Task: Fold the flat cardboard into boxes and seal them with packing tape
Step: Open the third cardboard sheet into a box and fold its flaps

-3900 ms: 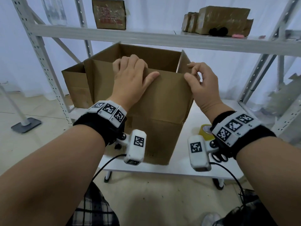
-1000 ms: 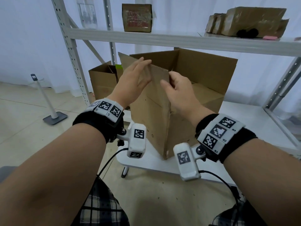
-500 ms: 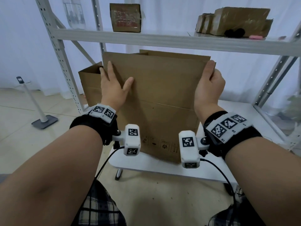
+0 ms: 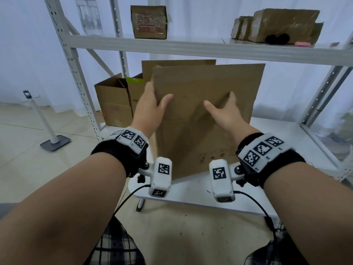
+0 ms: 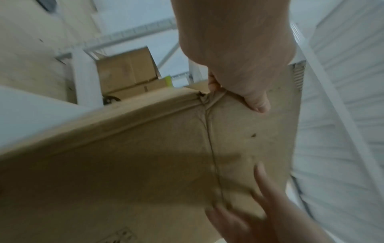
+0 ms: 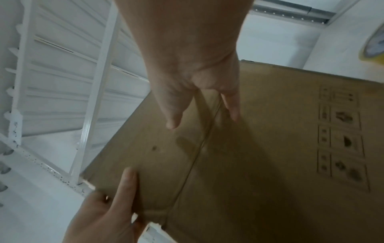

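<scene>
The cardboard box (image 4: 202,119) stands upright on the white desk (image 4: 286,142), its near flap raised. The left hand (image 4: 149,111) pinches that flap's left edge, thumb in front and fingers behind; the right hand (image 4: 225,113) lies on the panel with fingers straight and spread. The board looks light and stiff yet bends readily at its creases, so gripping near edges and scores should work best.

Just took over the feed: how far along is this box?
Early. The cardboard box stands on the white table, flaps upright, no tape visible. In hand: the left hand grips a flap's edge, and the right hand presses its face with open fingers. Left: closing flaps, taping. Another open box waits behind.
</scene>
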The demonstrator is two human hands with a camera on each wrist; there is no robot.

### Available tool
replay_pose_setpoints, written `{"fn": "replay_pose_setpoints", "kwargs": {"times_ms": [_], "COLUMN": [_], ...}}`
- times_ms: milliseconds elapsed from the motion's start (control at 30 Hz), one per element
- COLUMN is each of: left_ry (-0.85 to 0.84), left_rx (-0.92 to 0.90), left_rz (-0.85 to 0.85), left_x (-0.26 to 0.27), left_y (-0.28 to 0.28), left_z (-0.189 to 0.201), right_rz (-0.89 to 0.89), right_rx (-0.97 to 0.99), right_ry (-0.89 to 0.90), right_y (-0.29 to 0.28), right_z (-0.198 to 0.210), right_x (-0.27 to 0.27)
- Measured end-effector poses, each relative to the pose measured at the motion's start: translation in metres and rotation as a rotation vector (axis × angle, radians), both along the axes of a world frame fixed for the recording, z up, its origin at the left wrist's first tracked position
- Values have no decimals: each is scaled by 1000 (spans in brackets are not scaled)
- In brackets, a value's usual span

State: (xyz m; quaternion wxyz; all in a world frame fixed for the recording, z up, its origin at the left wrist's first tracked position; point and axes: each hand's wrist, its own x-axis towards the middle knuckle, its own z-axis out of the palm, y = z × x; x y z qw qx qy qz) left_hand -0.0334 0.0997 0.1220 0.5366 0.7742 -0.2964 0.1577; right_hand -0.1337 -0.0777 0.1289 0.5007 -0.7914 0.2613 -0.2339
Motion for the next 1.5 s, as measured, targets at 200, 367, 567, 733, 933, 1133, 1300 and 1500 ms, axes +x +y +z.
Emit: {"fn": "replay_pose_setpoints", "kwargs": {"times_ms": [200, 367, 567, 733, 933, 1133, 1300, 1500], "left_ry": [-196, -116, -227, -247, -342, -291, -330, -330], "left_rx": [333, 650, 644, 924, 873, 999, 973, 880], "left_rz": [-349, -468, -193, -24, -7, -107, -106, -81], "left_x": [-30, -30, -9, 10, 9, 13, 19, 18], "left_y": [-23, -26, -25, -21, -48, -69, -67, -57], "left_z": [7, 2, -12, -35, -40, -47, -48, -52], "right_rz": [211, 167, -73, -267, -245, -136, -77, -63], "right_rx": [76, -134, -302, -253, -217, -99, -168, -144], "right_ry": [-18, -50, -85, -190, -254, -215, -209, -202], "right_y": [7, 8, 9, -15, -40, -51, -49, -46], "right_z": [9, 9, 3, 4, -14, -34, -33, -33], "right_x": [1, -10, -2, -15, -20, -10, -6, 3]}}
